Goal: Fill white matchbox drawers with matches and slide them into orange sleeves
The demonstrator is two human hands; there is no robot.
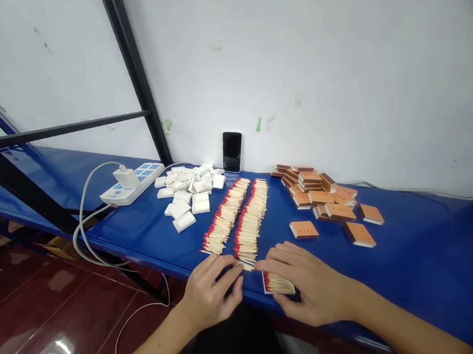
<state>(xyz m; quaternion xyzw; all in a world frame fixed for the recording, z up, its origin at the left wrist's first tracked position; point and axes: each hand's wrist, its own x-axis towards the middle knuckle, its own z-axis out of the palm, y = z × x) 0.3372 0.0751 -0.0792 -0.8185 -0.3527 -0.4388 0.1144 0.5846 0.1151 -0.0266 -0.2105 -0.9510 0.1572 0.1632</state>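
Observation:
Two long rows of red-tipped matches, a left row [226, 215] and a right row [252, 215], run away from me on the blue table. My left hand [216, 285] is at the near end of these rows. Its fingers are bent with the fingertips at the loose matches, and the thumb stands apart from them. My right hand [297, 274] grips a white matchbox tray [268, 293] at the table's front edge, fingers over its far side and thumb at the near side. Matches [277, 282] fill the tray, heads to the left; the hand hides part of it.
White empty-looking trays [183, 221] are heaped left of the matches. Orange-brown matchboxes [319, 197] are piled at the right, with a few lying apart. A phone [232, 151] leans on the wall. A power strip [134, 183] with cables and a black metal frame [128, 47] occupy the left.

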